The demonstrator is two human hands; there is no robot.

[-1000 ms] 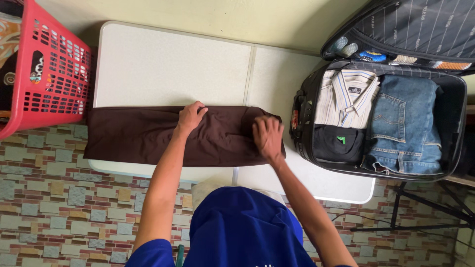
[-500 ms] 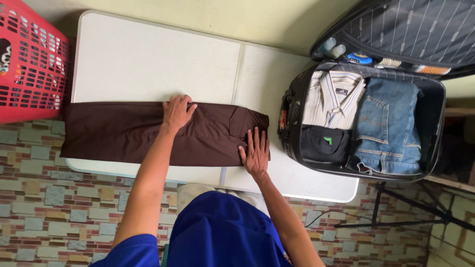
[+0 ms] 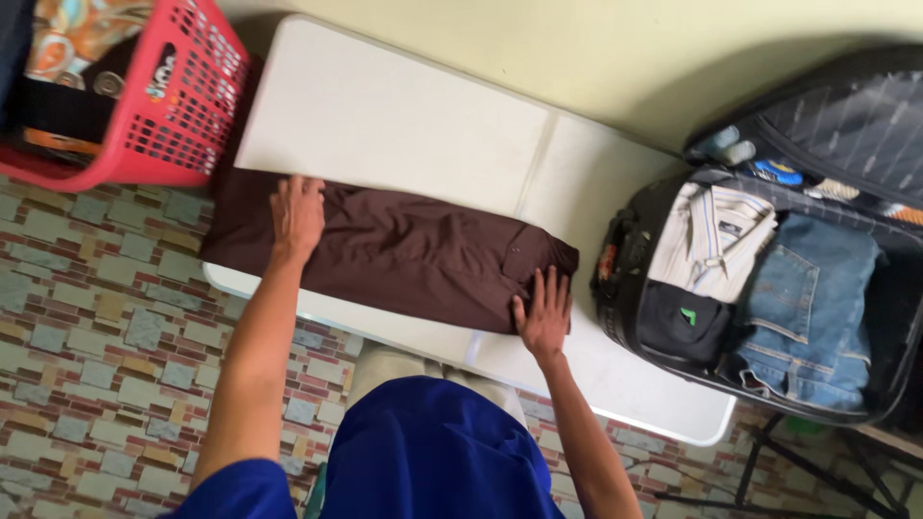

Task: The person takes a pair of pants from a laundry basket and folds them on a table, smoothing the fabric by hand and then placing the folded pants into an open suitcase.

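Dark brown trousers [image 3: 404, 250], folded lengthwise, lie along the near edge of a white folding table [image 3: 404, 125]. My left hand [image 3: 296, 216] presses flat on the trousers near their left end, fingers spread. My right hand [image 3: 544, 312] rests flat at the waistband end on the right, partly on the cloth and partly on the table. Neither hand grips anything.
An open black suitcase [image 3: 615, 288] sits at the table's right end, holding a striped shirt [image 3: 711, 240], blue jeans [image 3: 808, 308] and a small black pouch [image 3: 685, 322]. A red laundry basket [image 3: 163, 106] with clothes stands at the far left. The floor is patterned tile.
My left hand has slid left along the trousers toward the leg end. My right hand has moved down to the waistband's near corner. The view has tilted and shifted.
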